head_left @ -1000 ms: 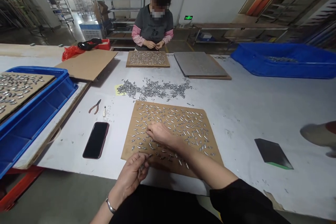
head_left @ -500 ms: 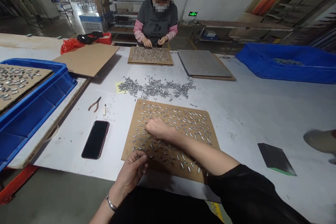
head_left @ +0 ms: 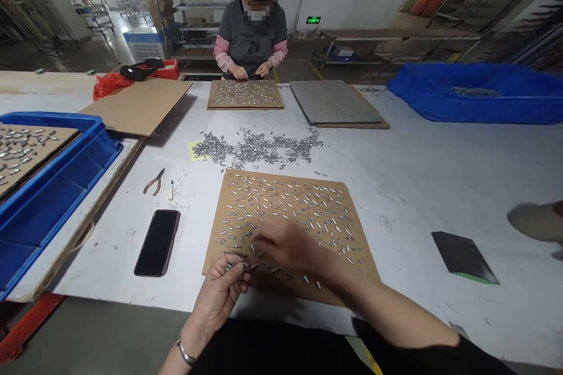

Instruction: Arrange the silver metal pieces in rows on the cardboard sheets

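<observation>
In a workshop, a white worktop (head_left: 409, 187) bears a cardboard sheet (head_left: 212, 255) dotted with small metal pieces (head_left: 307, 279). At its near left corner, a left hand (head_left: 220, 287) pinches metal pieces between curled fingers. Above the sheet, a right hand (head_left: 285, 244) blurs; what its fingers grip cannot be told. Left of the sheet lie a smartphone (head_left: 157, 242) and pliers (head_left: 153, 183); beyond it, a loose heap (head_left: 257, 148) and a co-worker (head_left: 252, 41).
</observation>
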